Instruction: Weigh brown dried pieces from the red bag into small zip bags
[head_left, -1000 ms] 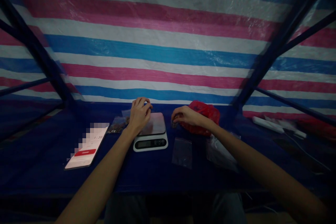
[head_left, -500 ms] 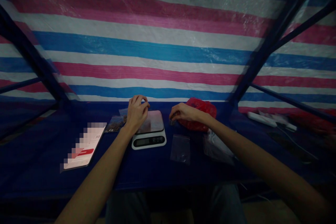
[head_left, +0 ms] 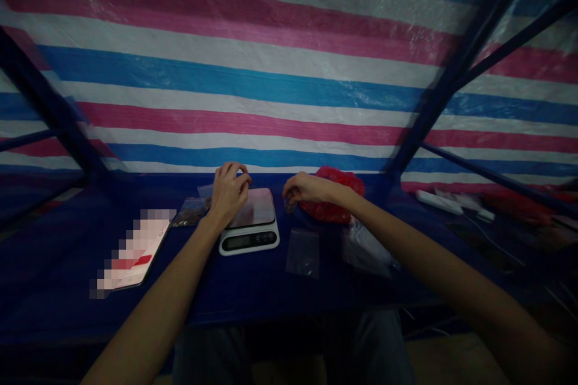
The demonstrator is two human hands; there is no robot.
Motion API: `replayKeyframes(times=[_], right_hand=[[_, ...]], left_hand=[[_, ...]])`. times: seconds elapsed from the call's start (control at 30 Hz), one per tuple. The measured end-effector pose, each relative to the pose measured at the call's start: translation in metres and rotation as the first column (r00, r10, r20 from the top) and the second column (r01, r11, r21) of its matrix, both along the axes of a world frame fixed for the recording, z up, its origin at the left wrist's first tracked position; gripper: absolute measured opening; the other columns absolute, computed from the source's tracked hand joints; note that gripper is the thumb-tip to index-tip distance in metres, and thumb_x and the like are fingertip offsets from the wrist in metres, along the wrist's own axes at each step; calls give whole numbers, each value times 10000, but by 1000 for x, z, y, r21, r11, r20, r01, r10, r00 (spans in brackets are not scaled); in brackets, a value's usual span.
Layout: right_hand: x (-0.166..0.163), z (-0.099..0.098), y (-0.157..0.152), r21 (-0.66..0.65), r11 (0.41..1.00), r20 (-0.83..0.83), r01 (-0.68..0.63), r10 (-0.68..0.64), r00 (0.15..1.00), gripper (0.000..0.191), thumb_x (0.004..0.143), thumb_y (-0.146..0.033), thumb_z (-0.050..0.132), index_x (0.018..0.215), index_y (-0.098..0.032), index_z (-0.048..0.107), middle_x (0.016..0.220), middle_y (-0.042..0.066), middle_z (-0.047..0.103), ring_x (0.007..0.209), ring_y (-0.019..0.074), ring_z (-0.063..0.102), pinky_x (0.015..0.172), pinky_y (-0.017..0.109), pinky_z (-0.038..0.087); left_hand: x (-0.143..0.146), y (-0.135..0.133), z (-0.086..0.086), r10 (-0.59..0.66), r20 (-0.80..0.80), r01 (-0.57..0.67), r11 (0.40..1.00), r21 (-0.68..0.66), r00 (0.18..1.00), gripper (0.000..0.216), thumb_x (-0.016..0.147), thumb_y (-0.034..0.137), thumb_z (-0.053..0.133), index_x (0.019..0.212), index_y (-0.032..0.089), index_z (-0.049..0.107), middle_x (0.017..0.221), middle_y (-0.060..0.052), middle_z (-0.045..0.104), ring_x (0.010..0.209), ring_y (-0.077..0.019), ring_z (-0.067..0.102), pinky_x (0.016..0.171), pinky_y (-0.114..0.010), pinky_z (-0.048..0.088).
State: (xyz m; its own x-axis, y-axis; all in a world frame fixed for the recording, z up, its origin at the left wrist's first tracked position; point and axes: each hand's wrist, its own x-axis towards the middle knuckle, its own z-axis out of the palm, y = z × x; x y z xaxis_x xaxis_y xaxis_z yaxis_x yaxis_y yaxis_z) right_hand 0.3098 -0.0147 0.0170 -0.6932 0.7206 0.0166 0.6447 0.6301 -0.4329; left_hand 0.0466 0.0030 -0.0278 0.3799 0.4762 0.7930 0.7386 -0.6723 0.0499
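R hand (head_left: 306,188) pinching small clear thing (head_left: 289,207) under it, red bag (head_left: 323,213) behind; light, level grip's best imo. L hand (head_left: 229,192) loosely curled, scale (head_left: 261,207) on its right, can't tell if holding anything.

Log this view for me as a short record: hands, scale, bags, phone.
left hand: at the scale's far left side, fingers curled; contents, if any, hidden
right hand: fingertips on a small translucent object
scale: white, dark display, reading illegible
flat clear bag: right of the scale
red bag: partly behind the right hand
phone: left of the left forearm, screen lit, partly pixelated
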Motion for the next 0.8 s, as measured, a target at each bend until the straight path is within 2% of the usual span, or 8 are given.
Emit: replayKeyframes(times=[0.17,0.23,0.3,0.37,0.4,0.53,0.67,0.8], right_hand=[[-1,9,-8,95,995,-55,-4,9,998,199,835,-97,654,969,-181,775,944,58,771,828,167,697,777,272,523],[9,16,-19,219,971,-124,91,-65,990,208,864,-114,608,980,-177,769,987,67,766,869,175,691,809,286,512],[31,23,-34,330,911,-180,247,-196,964,231,880,-126,559,979,-168,764,956,69,765,841,181,683,785,294,502],[63,27,-49,365,858,-185,361,-313,932,267,872,-118,513,962,-166,760,838,54,753,734,176,660,701,285,486],[80,27,-55,337,866,-156,369,-335,929,286,853,-98,493,935,-171,757,780,39,740,678,167,640,654,273,472],[124,9,-57,237,897,12,372,-386,923,306,721,-8,507,721,-198,747,653,34,709,585,162,612,591,264,458],[111,-21,-31,235,925,24,299,-313,950,284,802,-12,538,910,-166,751,967,92,760,899,210,689,853,312,503],[92,-43,-17,202,916,51,346,-362,931,242,837,-143,686,1079,-145,695,1105,128,726,994,241,677,868,329,508]], left_hand=[[0,0,0,7,-2,-7,1000,-10,1000,200,849,87,539,790,218,679,1051,-79,654,1079,-289,535,895,-478,435],[0,0,0,8,-3,-8,1000,-5,1000,199,848,87,541,787,218,678,1050,-79,654,1076,-291,537,886,-478,437],[-1,1,0,12,-2,-12,1000,4,1000,195,848,88,544,785,217,676,1048,-78,653,1073,-292,537,881,-478,439],[-1,2,-1,15,-4,-15,1000,15,1000,193,850,88,543,789,216,675,1045,-77,652,1072,-292,536,883,-479,440],[0,2,-1,14,-7,-14,1000,17,1000,194,850,87,542,793,215,676,1045,-77,652,1074,-292,535,887,-481,440],[0,3,-2,8,-16,-8,1000,0,1000,199,839,83,547,789,222,681,1047,-73,657,1076,-290,539,897,-483,444],[0,0,1,30,5,-30,1000,3,1000,204,841,83,541,792,221,684,1047,-77,661,1076,-289,541,896,-484,443],[0,-2,3,37,-8,-37,999,18,999,198,841,82,542,813,223,680,1061,-77,661,1076,-292,541,886,-483,445]])
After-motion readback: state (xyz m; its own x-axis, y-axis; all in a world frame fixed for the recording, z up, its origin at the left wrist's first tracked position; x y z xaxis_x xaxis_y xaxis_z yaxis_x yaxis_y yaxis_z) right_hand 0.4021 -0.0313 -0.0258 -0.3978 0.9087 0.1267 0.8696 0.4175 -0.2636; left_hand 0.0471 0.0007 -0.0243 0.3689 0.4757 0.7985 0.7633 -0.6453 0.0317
